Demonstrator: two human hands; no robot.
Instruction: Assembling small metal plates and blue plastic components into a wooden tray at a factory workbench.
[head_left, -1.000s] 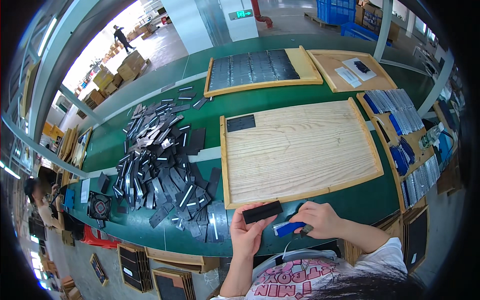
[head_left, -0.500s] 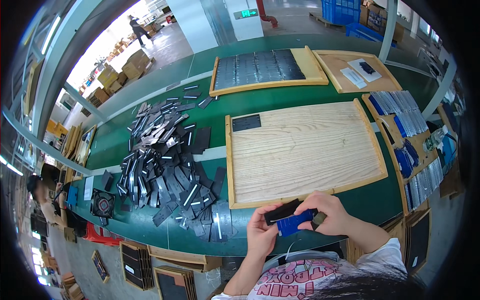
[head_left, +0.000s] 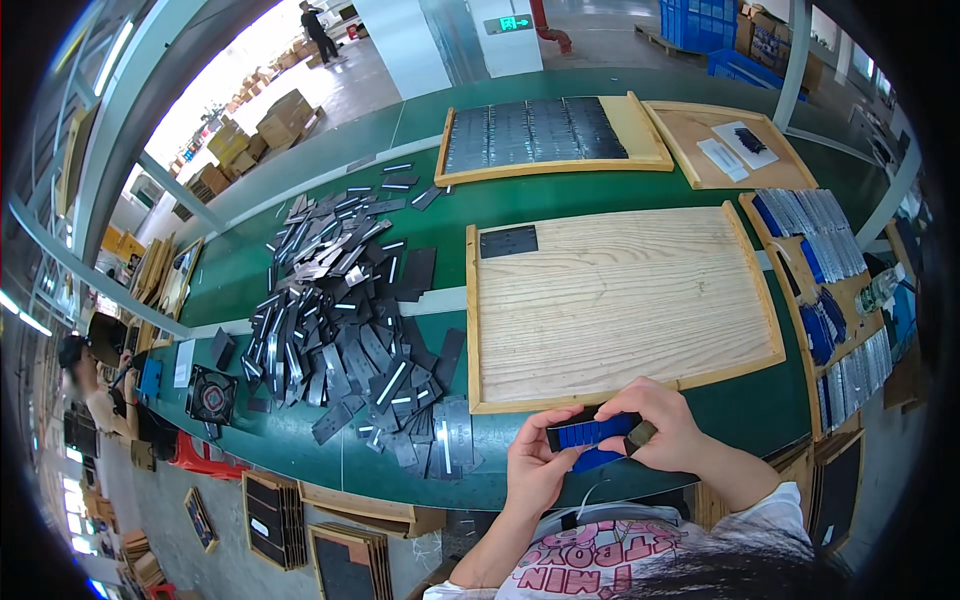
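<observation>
Moved flat blue plastic-looking strip (head_left: pixel 582 436) over black plastic-looking rectangle (head_left: pixel 553 440), seemingly lining up | pinching black in nearly closed left hand (head_left: pixel 535 470), blue in curled right hand (head_left: pixel 662 425) | both at six o'clock from pale wooden tray (head_left: pixel 625 310)

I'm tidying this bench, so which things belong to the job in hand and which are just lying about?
Apparently the job:
black piece and blue strips, both held
heap of black pieces
front wooden tray
tray of blue and silver strips

Probably just lying about:
fan
white sheet near it
clear bottle
</observation>
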